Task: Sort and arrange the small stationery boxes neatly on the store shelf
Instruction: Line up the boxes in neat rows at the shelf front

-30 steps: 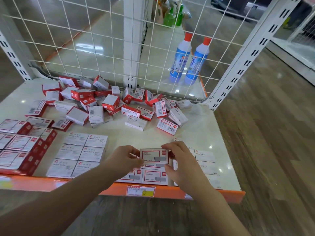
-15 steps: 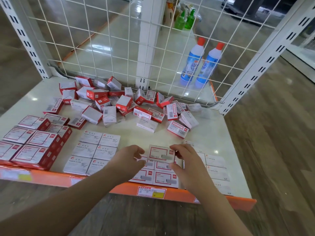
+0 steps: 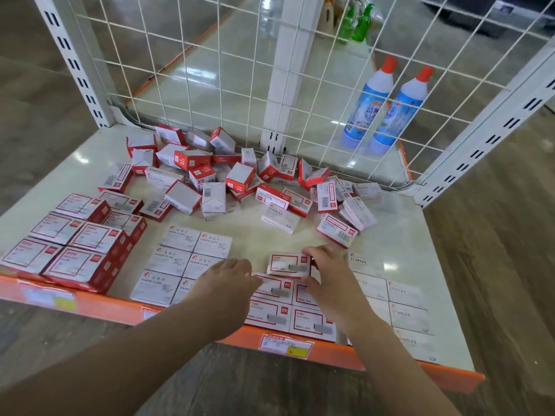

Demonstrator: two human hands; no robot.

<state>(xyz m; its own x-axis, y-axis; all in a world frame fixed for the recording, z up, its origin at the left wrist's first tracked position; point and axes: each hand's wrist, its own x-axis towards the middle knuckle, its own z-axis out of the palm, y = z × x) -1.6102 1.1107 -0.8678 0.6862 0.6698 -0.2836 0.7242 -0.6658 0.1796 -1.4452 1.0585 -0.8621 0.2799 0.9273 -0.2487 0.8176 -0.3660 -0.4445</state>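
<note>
A small white box with a red border [image 3: 287,265] lies at the back of a flat group of matching boxes [image 3: 270,314] near the shelf's front edge. My right hand [image 3: 329,276] pinches its right end between fingers and thumb. My left hand [image 3: 226,282] sits just left of it with loosely curled fingers, a small gap away, fingertips over the row below. A jumbled pile of red and white boxes [image 3: 240,181] covers the back of the white shelf [image 3: 405,235].
Grey paper-clip boxes [image 3: 180,259] lie in a grid to the left, larger red boxes [image 3: 75,244] at far left, white staples boxes [image 3: 405,295] on the right. A wire mesh [image 3: 210,85] backs the shelf, with two blue bottles [image 3: 369,106] behind it. An orange lip [image 3: 105,307] edges the front.
The box held between both hands has come down onto the back of the group. My left hand has come off it; my right hand still holds it.
</note>
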